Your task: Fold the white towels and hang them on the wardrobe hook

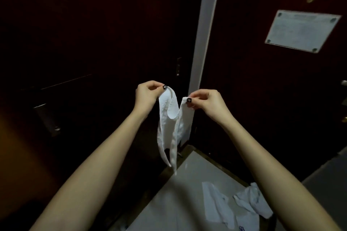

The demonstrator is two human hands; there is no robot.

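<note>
Head view, both arms outstretched, left hand (145, 93) and right hand (205, 102) fingers pinching white towel (173, 127) corners

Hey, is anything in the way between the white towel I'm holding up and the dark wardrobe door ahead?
Nothing visible. The towel hangs free, pinched by the left hand and right hand, with open air up to the wardrobe door. The hook itself is too dark to find.

Dim light; dark wooden door (262, 62), pale frame strip (204, 33), mounted notice (302, 31), light floor (187, 184).
</note>
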